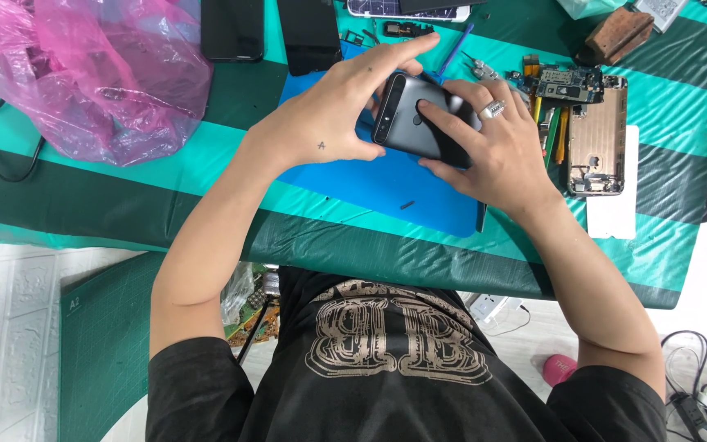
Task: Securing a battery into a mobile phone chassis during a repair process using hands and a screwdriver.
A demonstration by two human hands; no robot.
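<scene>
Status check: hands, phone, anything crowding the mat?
Left hand and right hand both grip the dark grey phone, back up, over the blue mat. Opened gold phone lies alongside right.

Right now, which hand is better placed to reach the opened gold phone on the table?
Right. The right hand sits beside the opened gold phone; the left hand grips the grey phone on its far side.

The phone [421, 123] is dark grey and shiny, with its back side up. A small round spot and a long camera strip show on it. It sits tilted above the blue mat [386, 184], near the mat's far edge, held at both ends.
</scene>
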